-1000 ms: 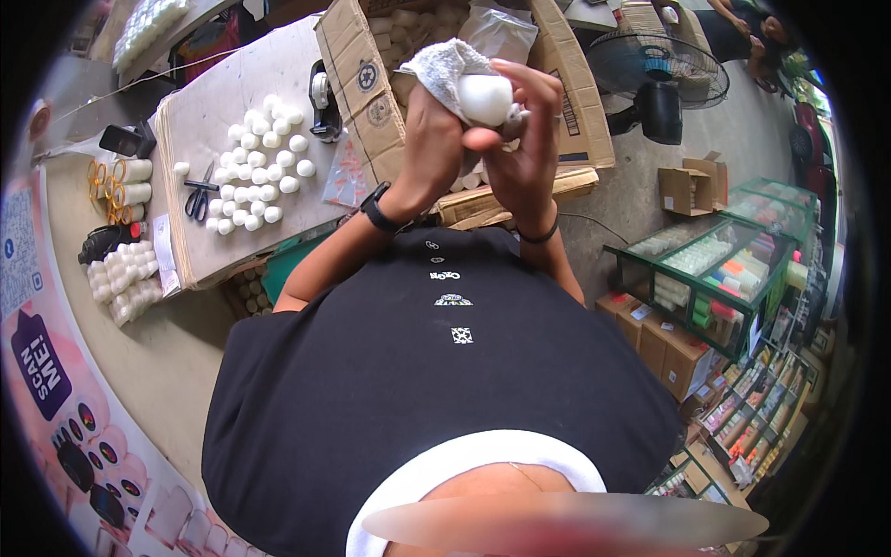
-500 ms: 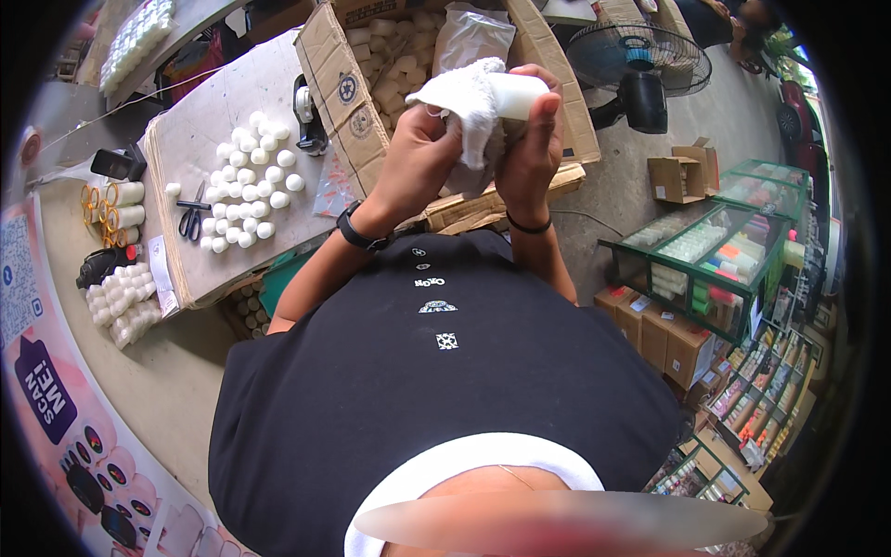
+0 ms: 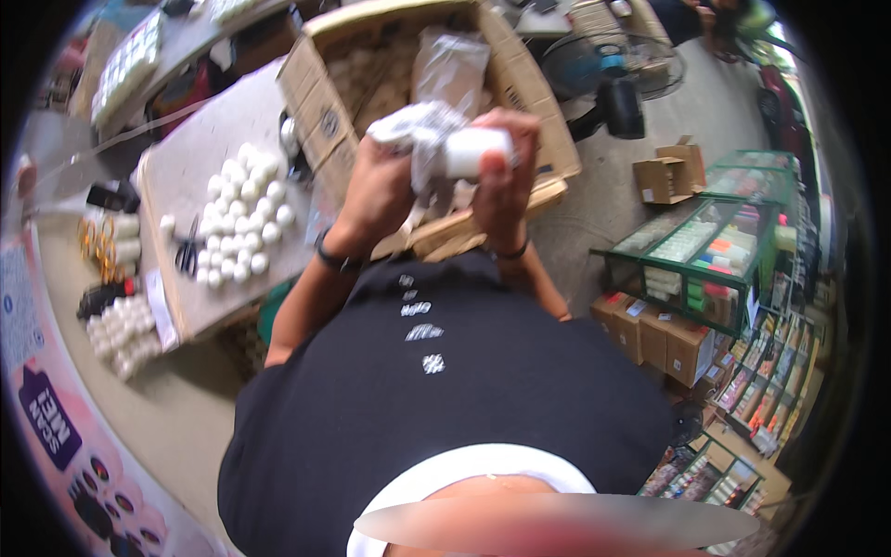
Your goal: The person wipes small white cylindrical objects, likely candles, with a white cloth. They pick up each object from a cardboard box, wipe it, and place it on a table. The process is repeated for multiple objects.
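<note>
In front of an open cardboard box (image 3: pixel 302 88), my left hand (image 3: pixel 376 190) is closed on a white cloth (image 3: pixel 418 125), whose loose end hangs down between my hands. My right hand (image 3: pixel 501 186) grips a white cylinder (image 3: pixel 469 150), its thumb pressed to the side, with the cloth against the cylinder's left end. Inside the box lie a clear plastic bag (image 3: pixel 453 65) and many pale pieces (image 3: pixel 357 70). To the left, several white rounded pieces (image 3: pixel 237 204) stand on a pale board (image 3: pixel 176 306) beside scissors (image 3: pixel 188 246). The picture is somewhat blurred.
A black fan (image 3: pixel 620 102) stands right of the box. Beyond are a small carton (image 3: pixel 654 181), glass display cases (image 3: pixel 696 241) and stacked cartons (image 3: pixel 668 343). Bundled white pieces (image 3: pixel 121 330) lie at the left. A person (image 3: pixel 705 23) is at the top right.
Both my hands have moved down and a little left with the cloth and cylinder. The cylinder has turned from end-on to lying sideways. The view has shifted slightly.
</note>
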A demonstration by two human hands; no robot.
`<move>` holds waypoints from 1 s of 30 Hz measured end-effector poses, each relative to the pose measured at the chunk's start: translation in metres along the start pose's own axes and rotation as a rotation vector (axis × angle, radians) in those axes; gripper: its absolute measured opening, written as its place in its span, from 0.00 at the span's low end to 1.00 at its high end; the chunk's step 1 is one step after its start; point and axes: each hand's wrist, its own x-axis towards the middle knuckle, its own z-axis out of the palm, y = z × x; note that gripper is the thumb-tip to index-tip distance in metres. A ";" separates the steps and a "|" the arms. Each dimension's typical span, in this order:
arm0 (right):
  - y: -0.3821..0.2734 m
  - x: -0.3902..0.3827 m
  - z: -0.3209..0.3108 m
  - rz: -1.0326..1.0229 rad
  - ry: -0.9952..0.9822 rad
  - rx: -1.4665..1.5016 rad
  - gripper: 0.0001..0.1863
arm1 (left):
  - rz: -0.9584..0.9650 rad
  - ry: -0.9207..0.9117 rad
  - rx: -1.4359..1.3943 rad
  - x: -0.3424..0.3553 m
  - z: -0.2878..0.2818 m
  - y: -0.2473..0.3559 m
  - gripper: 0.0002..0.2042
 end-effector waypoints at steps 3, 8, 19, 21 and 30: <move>0.003 0.003 -0.001 0.089 -0.045 0.120 0.24 | 0.006 0.104 0.048 0.011 -0.006 -0.009 0.09; 0.014 0.010 -0.003 0.219 0.006 0.212 0.16 | -0.318 0.104 0.941 0.020 -0.018 -0.002 0.13; 0.031 0.004 -0.006 0.238 -0.115 -0.170 0.19 | -0.063 0.198 1.235 -0.010 -0.005 0.045 0.18; 0.031 0.001 -0.002 0.192 -0.199 -0.232 0.19 | -0.246 0.075 0.863 -0.001 -0.007 0.038 0.18; 0.016 0.003 0.001 0.286 -0.495 -0.296 0.26 | -0.221 0.095 0.649 0.006 -0.033 0.010 0.19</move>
